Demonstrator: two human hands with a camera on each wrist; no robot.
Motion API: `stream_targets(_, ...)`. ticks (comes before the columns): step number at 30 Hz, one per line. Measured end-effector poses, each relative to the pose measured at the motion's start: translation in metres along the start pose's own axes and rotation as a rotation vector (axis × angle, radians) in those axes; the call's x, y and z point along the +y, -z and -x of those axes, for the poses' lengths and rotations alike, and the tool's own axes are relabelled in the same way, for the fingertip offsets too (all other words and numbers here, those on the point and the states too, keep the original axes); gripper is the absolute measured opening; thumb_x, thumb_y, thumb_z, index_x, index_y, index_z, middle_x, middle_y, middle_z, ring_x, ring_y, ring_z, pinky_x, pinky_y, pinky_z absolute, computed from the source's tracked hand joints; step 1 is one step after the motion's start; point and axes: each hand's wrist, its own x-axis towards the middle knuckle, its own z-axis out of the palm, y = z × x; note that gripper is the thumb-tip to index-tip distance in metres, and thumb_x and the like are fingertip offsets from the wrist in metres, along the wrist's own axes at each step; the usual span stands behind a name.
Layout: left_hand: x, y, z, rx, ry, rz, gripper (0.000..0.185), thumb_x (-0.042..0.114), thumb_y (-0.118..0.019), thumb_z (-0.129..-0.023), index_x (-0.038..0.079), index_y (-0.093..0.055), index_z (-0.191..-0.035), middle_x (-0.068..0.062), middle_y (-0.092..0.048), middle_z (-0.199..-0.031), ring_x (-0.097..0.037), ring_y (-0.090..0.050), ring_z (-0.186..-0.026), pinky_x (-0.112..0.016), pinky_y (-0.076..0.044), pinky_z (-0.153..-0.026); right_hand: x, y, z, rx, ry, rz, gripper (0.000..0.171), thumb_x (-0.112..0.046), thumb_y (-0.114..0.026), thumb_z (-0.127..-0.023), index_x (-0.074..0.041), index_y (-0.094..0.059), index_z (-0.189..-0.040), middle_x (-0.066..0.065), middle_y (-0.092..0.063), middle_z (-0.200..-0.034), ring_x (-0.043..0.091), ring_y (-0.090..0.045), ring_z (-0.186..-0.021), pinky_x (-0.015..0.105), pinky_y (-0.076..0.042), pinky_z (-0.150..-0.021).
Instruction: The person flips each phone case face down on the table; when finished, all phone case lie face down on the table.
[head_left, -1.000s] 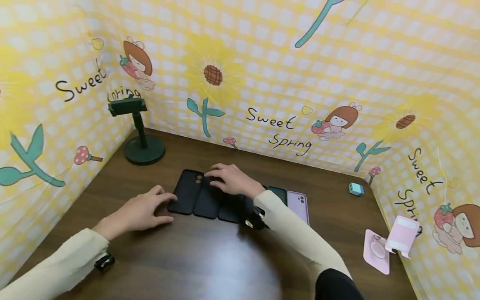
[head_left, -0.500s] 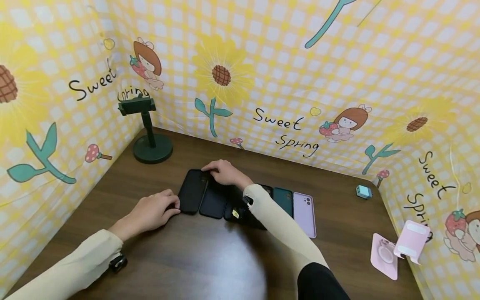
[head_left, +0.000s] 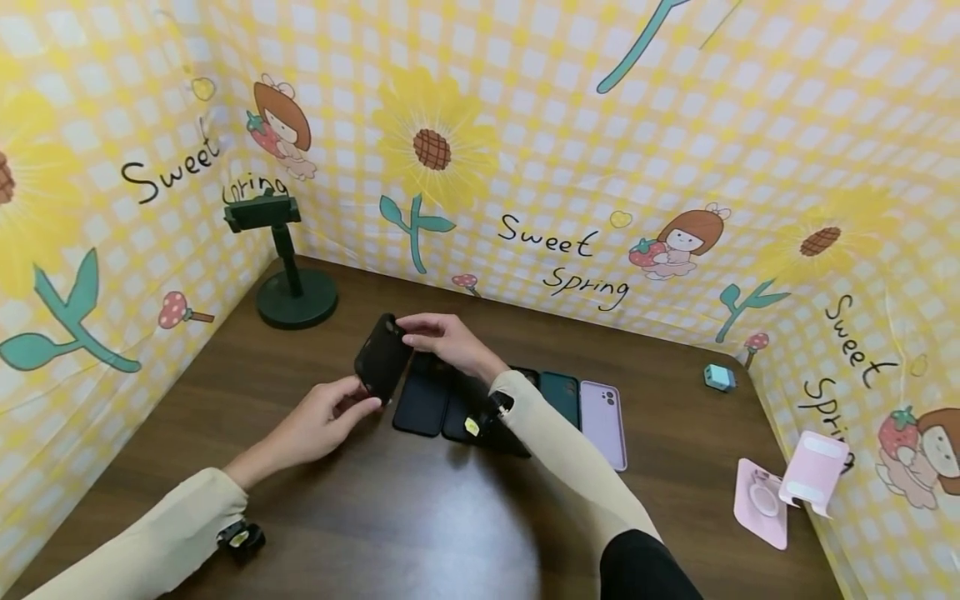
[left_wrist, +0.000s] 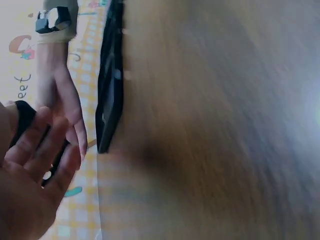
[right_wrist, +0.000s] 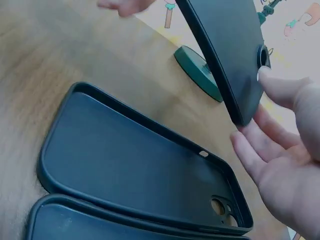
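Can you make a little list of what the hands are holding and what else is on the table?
lifted case: black phone case, tilted up off the table
left hand: pinches its near end
right hand: grips its far end
row on table: dark cases, green case, lilac case
back left: green phone stand
right side: pink stand, small blue block
surface: brown wooden table

Bright, even light; a pale glare patch sits on the table (head_left: 465,533) near the camera. The left wrist view is blurred (table grain smeared); walls bend at the edges.
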Motion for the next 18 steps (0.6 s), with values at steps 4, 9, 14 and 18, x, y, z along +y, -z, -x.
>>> stream_targets(4, 0.001, -0.003, 0.000, 0.030, 0.147, 0.006, 0.052, 0.033, -0.070, -0.086, 0.017, -0.046, -0.129, -0.001, -0.069, -0.093, -0.007, -0.062, -0.070, -0.025, -0.050, -0.061, 0.009, -0.003, -0.003, 0.046, -0.001, 0.085, 0.030, -0.018, -0.067, -0.089, -0.017, -0.067, -0.119, 0.003, -0.067, -0.118, 0.014, -0.065, -0.104, 0.028, -0.052, -0.085)
stream_targets(9, -0.005, -0.001, 0.004, 0.002, 0.279, -0.228, 0.097, 0.053, -0.072, -0.078, 0.017, -0.021, -0.152, -0.001, -0.065, -0.090, -0.011, -0.058, -0.069, -0.028, -0.045, -0.059, 0.012, -0.008, -0.009, 0.015, 0.011, 0.276, 0.027, -0.021, -0.067, -0.089, -0.020, -0.069, -0.116, -0.003, -0.066, -0.120, 0.008, -0.063, -0.106, 0.020, -0.050, -0.083)
stream_targets(14, -0.018, 0.002, 0.002, -0.102, 0.310, -0.442, 0.097, 0.064, -0.069, -0.074, 0.015, -0.031, -0.150, -0.013, -0.068, -0.101, -0.024, -0.064, -0.079, -0.032, -0.043, -0.051, 0.010, -0.014, -0.016, -0.065, 0.051, 0.506, 0.030, -0.020, -0.066, -0.089, -0.017, -0.068, -0.120, -0.002, -0.061, -0.129, 0.009, -0.058, -0.117, 0.019, -0.048, -0.091)
stream_targets(18, -0.025, 0.000, -0.001, -0.131, 0.319, -0.510, 0.101, 0.067, -0.070, -0.070, 0.008, -0.037, -0.146, -0.017, -0.063, -0.118, -0.030, -0.064, -0.095, -0.037, -0.048, -0.056, 0.010, -0.015, -0.019, -0.118, 0.043, 0.665, 0.033, -0.022, -0.065, -0.091, -0.018, -0.065, -0.124, -0.003, -0.057, -0.134, 0.012, -0.051, -0.126, 0.024, -0.043, -0.101)
